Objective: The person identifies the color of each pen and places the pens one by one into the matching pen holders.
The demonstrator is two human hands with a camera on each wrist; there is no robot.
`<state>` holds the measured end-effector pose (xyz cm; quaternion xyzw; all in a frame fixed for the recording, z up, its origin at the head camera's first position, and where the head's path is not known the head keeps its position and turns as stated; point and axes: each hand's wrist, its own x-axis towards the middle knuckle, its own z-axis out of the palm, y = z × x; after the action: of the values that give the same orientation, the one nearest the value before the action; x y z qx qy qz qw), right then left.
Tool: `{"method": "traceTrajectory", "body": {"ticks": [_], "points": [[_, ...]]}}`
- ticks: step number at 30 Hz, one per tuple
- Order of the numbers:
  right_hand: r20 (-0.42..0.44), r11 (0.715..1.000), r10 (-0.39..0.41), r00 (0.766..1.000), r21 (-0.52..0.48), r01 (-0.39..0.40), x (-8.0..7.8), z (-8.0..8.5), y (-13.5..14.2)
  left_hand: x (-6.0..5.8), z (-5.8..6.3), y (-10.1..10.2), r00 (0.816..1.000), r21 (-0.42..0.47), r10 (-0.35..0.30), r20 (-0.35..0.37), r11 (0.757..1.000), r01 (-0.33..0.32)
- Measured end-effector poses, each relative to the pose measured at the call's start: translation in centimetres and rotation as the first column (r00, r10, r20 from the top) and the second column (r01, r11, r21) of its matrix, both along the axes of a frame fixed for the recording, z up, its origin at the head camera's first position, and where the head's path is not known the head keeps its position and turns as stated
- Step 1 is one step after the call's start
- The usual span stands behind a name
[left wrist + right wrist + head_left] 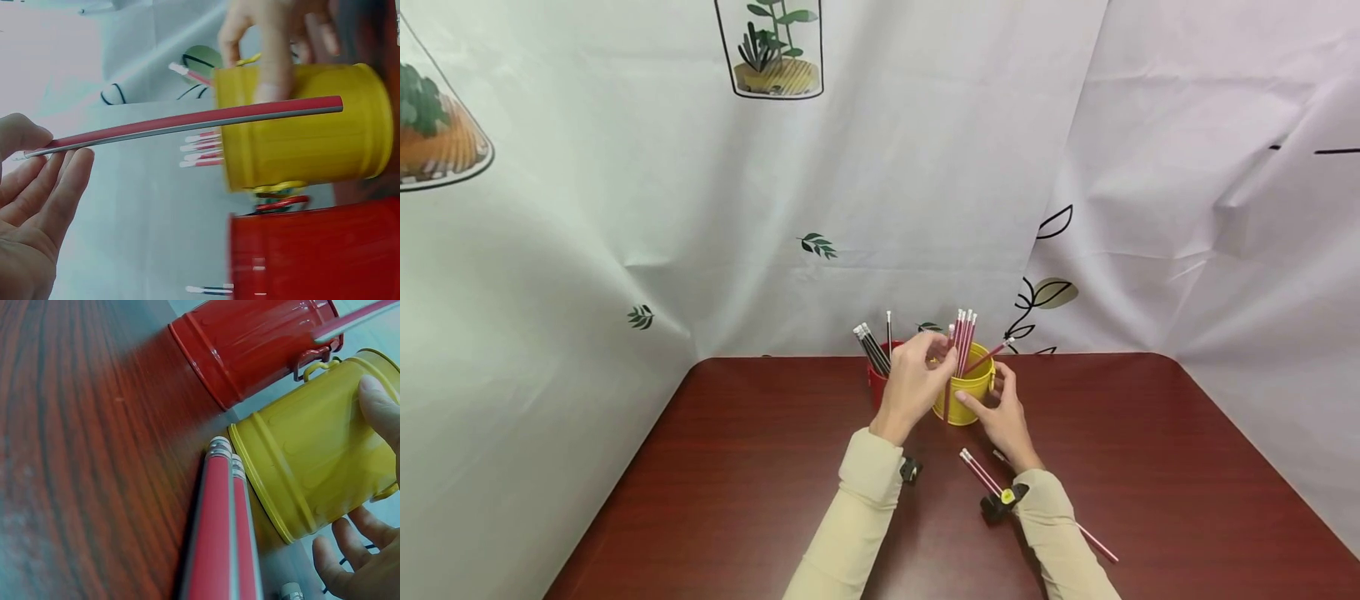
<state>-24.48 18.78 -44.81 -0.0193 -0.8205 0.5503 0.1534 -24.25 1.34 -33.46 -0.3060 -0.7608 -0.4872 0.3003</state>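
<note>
My left hand (pixel 916 379) pinches a red-and-white striped pencil (pixel 187 125) near its eraser end, between thumb and fingertips. The pencil hangs upright in front of the yellow bucket (pixel 964 407), its lower end outside the wall. Several red pencils (pixel 964 342) stand inside that bucket, and one more leans to the right over its rim. My right hand (pixel 1006 414) holds the bucket's right side, with the thumb on the front wall and the fingers round the far side. Left of it stands a red bucket (pixel 250 350) with several black pencils (pixel 874 350), partly hidden behind my left hand.
Two red pencils (pixel 981 472) lie side by side on the dark red wooden table (pixel 737 483), close to my right wrist. Another pencil (pixel 1097 543) lies partly under the right forearm. A white printed cloth (pixel 887 167) hangs behind the table.
</note>
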Motion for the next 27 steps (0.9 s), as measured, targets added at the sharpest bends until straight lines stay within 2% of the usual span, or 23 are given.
{"method": "traceTrajectory", "body": {"ticks": [7,13,20,27], "points": [[0.003,1.0,-0.004,1.0,0.0,0.004,-0.1,0.1,0.0,-1.3,3.1,0.5,0.998,0.009,-0.018,-0.053,1.0,0.018],[0.006,1.0,-0.004,1.0,-0.003,0.004,-0.1,0.0,0.0,-1.9,4.7,0.8,0.997,-0.009,-0.021,-0.071,1.0,0.02],[-0.002,1.0,-0.008,1.0,-0.005,0.008,-0.2,-0.1,0.1,-2.6,5.4,1.1,0.994,0.0,-0.015,-0.105,1.0,0.015],[0.005,1.0,-0.007,1.0,-0.009,0.007,-0.2,-0.1,0.1,-2.9,5.0,1.4,0.995,-0.009,-0.005,-0.099,1.0,0.005]]}}
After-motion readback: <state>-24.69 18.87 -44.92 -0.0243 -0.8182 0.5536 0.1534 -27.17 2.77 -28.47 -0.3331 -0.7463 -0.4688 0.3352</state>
